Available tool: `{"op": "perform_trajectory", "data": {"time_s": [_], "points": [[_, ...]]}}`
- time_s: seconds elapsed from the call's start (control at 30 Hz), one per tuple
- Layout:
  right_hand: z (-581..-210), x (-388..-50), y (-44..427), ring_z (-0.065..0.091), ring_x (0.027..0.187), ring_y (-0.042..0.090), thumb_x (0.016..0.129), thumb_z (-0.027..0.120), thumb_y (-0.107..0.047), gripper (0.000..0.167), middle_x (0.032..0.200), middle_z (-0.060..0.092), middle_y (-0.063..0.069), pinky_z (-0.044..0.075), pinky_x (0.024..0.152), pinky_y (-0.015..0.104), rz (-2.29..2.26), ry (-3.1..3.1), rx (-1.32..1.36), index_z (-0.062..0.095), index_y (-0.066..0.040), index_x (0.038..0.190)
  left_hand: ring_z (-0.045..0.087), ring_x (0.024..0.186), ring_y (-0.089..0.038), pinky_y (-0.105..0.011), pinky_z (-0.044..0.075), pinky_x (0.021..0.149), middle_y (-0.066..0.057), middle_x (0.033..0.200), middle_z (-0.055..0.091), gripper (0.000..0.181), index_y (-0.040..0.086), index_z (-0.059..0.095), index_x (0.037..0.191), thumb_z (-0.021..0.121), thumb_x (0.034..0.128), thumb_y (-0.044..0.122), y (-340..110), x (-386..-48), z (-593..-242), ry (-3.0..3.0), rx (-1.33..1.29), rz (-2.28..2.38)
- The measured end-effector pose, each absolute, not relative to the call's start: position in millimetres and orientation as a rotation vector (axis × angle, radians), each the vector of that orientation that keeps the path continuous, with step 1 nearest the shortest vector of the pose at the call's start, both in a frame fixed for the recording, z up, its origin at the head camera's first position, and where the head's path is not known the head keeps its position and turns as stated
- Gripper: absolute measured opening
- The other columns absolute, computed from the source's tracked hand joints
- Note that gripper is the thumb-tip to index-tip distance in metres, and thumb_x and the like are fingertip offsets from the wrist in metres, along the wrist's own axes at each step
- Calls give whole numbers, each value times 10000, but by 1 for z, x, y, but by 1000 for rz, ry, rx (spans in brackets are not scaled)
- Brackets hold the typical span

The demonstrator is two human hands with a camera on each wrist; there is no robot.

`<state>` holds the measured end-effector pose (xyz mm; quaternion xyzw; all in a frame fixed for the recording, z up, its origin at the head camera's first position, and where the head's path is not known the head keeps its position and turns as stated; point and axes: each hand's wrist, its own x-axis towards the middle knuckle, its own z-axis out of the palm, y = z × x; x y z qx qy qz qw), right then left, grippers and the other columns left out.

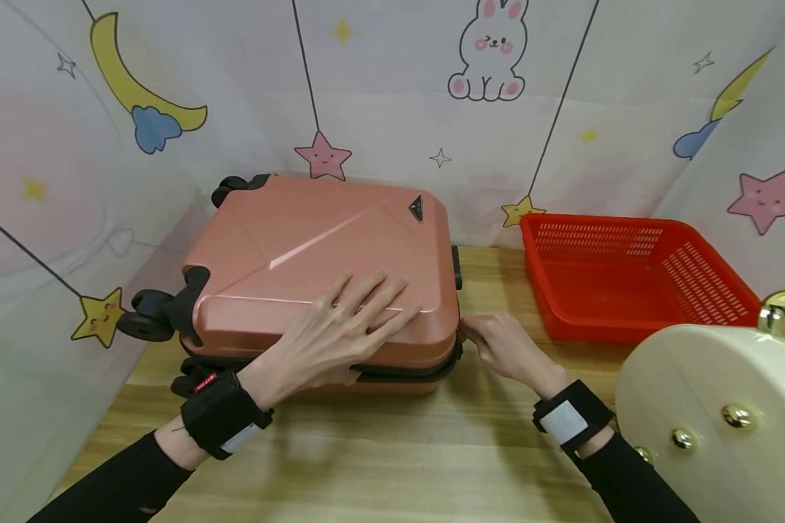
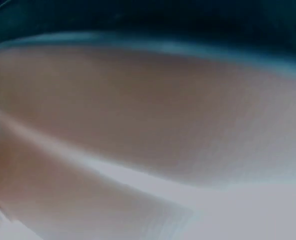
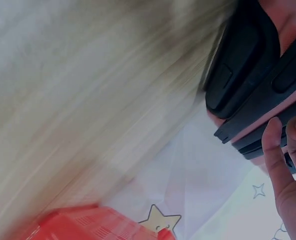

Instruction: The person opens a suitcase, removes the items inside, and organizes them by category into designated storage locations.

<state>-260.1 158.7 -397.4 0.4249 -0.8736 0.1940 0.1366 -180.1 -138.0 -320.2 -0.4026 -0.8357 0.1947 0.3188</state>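
One pink hard-shell suitcase [image 1: 340, 240] lies on its side on the wooden table [image 1: 392, 465], toward the far left corner, its wheels pointing to the left edge. Both hands are on or at it. The left hand [image 1: 340, 330] rests palm down on the upper shell near its front edge, fingers extended and slightly spread, grasping nothing. The shell is directly beneath that palm. The right hand [image 1: 506, 349] is at the suitcase's front right corner, fingers bent toward the black seam [image 1: 402, 375]; I cannot tell whether the fingertips pinch anything there. The right wrist view shows that hand's fingers beside the black trim of the case. The left wrist view is too blurred to add detail.

Three black wheel assemblies show on the suitcase, and one dark emblem [image 1: 416, 208] sits near its far right corner. One red basket [image 1: 595, 331] stands toward the table's far right corner, apart from the suitcase. Nearer the right edge is one cream rounded object [image 1: 700, 370] with three gold knobs on its facing side. There are two black wristbands [image 1: 225, 414], one per wrist, below two black sleeves.
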Motion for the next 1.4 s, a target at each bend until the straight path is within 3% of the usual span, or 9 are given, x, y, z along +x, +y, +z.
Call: {"op": "perform_trajectory", "data": {"time_s": [0.17,0.33,0.43,0.6,0.83,1.0,1.23,1.3,1.4], "points": [[-397,-241,157,538,598,69,897,636,17,196,644,613,-33,425,557,235,588,-2489,1297,612,-126,765,379,1452,-334,-608,421,1087,-118,1635,311,1284,325,274,1578,888,513,696,-116,-172,-322,-2212,-1120,513],[-394,-225,156,450,545,49,910,642,-21,219,575,454,-80,321,527,211,540,-2529,1256,563,-151,753,438,1370,-352,-600,457,1039,-146,1574,378,1153,392,333,1532,821,557,768,-103,-171,-324,-2234,-1100,423],[-392,-214,158,528,551,56,893,638,4,203,600,555,-80,369,524,204,543,-2544,1263,604,-156,772,473,1335,-361,-591,480,1009,-153,1524,439,1063,388,370,1511,809,609,736,-99,-171,-326,-2209,-1049,431],[-393,-201,158,629,615,94,886,634,23,179,711,702,-26,477,572,212,586,-2541,1302,681,-132,810,483,1357,-368,-603,490,1012,-165,1494,481,1102,330,428,1475,823,544,766,-93,-169,-330,-2204,-990,446],[-392,-200,155,376,552,-20,927,690,-87,164,610,470,-109,299,532,134,682,-2557,1323,647,-138,777,533,1301,-387,-585,551,920,-194,1463,504,1064,310,450,1458,844,556,712,-90,-169,-324,-2170,-982,515],[-391,-186,153,346,508,-48,900,712,-68,210,546,402,-124,236,503,109,656,-2494,1321,623,-136,721,559,1281,-369,-556,574,886,-187,1450,526,813,315,471,1459,825,750,497,-89,-169,-324,-2139,-974,546],[-399,-161,141,235,528,-104,867,714,-14,250,541,303,-165,158,493,68,741,-2421,1247,599,-135,682,546,1315,-394,-583,568,901,-209,1484,495,1084,302,465,1475,866,547,695,-88,-171,-323,-2187,-1001,513],[-401,-159,140,227,531,-89,864,715,-6,257,541,295,-150,159,491,76,758,-2423,1229,598,-132,673,540,1320,-395,-583,567,905,-211,1491,486,1099,308,454,1481,858,543,714,-88,-171,-323,-2187,-1008,521],[-401,-168,145,409,522,-57,840,685,65,191,548,515,-94,302,498,85,793,-2460,1243,676,-85,723,534,1324,-402,-592,563,903,-210,1495,481,1106,312,448,1484,840,542,738,-89,-170,-323,-2184,-1036,530]]}}
